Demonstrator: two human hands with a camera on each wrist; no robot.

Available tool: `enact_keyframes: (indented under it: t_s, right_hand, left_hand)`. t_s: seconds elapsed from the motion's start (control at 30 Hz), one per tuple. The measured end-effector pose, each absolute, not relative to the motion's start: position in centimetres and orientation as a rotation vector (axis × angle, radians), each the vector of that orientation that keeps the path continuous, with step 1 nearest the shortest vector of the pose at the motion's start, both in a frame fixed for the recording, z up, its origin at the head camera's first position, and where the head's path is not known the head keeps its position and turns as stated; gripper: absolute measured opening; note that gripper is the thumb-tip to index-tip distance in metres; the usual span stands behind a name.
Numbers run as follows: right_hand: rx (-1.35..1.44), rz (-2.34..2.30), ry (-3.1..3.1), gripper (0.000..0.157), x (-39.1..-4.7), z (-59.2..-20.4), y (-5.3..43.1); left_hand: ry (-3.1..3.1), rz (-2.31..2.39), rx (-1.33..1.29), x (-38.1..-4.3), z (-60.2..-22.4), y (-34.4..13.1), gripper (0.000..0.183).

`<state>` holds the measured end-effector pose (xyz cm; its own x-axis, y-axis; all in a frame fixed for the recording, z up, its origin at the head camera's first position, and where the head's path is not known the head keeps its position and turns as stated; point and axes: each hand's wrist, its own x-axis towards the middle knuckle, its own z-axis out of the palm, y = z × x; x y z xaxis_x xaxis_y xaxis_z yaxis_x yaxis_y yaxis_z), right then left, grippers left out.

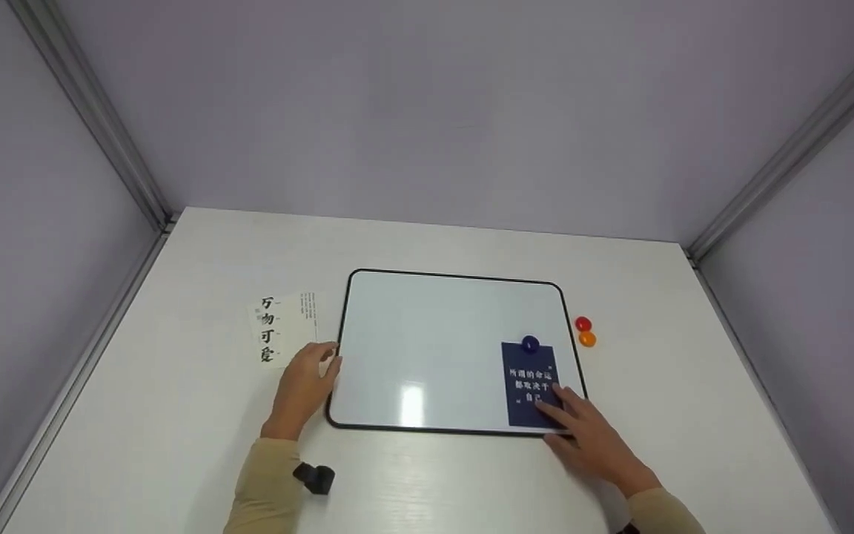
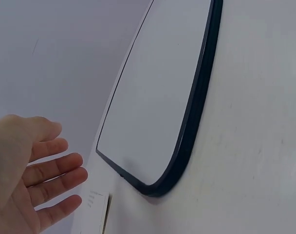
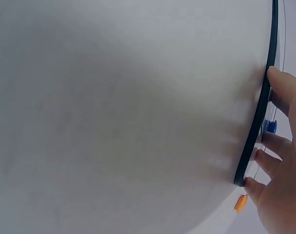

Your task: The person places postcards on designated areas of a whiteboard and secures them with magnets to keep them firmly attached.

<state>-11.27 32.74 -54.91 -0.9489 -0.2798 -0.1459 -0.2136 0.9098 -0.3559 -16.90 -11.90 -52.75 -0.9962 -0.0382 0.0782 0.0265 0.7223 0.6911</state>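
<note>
A whiteboard (image 1: 427, 348) with a black rim lies flat on the table. On its lower right part is a dark blue card (image 1: 520, 411) with white writing, and a blue round magnet (image 1: 531, 343) sits at the card's top edge. My right hand (image 1: 594, 441) rests its fingers on the card's lower right, the thumb by the board's near rim (image 3: 257, 117). Beside the board's left edge is my left hand (image 1: 305, 386), its fingers loosely bent and holding nothing. A cream card (image 1: 290, 330) with black writing lies just beyond that hand.
Red (image 1: 583, 323) and orange (image 1: 587, 339) round magnets lie on the table right of the board. Purple-grey walls (image 1: 427, 111) enclose the table at the back and both sides. A small black device (image 1: 314, 478) is on the left sleeve.
</note>
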Motion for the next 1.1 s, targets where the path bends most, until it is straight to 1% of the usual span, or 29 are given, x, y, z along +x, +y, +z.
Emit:
enact_keyframes:
  t_s: [0.63,1.1]
  right_hand:
    - [-0.385,-0.461,2.89,0.051,-11.3,-54.8,32.3]
    - [-0.372,-0.455,2.893,0.051,-11.5,-54.7,32.7]
  left_hand:
    - [-2.805,-1.123,0.104,-17.2,-53.1,-15.1,0.031]
    - [-2.726,-1.158,0.16,-18.2,-53.3,-16.7,0.031]
